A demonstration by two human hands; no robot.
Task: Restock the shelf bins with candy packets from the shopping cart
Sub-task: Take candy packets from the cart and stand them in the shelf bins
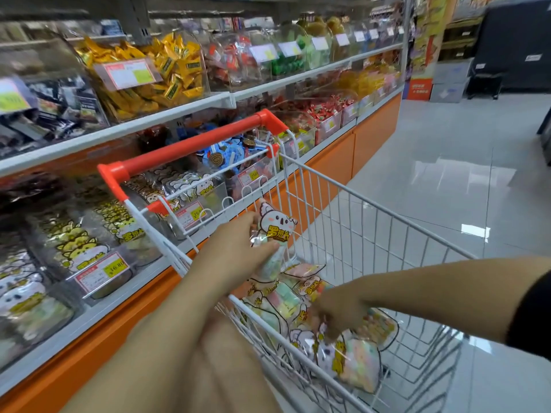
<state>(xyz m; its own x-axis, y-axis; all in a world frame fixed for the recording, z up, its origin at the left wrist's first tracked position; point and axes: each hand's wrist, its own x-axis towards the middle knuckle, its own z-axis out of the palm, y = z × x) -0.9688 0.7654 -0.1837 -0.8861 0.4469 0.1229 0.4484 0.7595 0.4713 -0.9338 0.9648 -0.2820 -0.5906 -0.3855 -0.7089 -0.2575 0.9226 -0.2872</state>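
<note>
Midway, left hand (238,248) is gripping a pastel plastic candy packet (275,228) over the white wire cart (372,201), right hand (337,311) grasping another packet (351,356); more are waiting.

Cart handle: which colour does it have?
The cart handle is orange-red, best seen in the head view.

My left hand (238,248) grips a pastel candy packet (275,231) upright over the white wire shopping cart (372,228), below its orange handle (190,147). My right hand (340,311) is down on the pile of packets (348,356) in the basket, and blur hides its grip. Clear shelf bins (89,248) stand just left of the cart.
</note>
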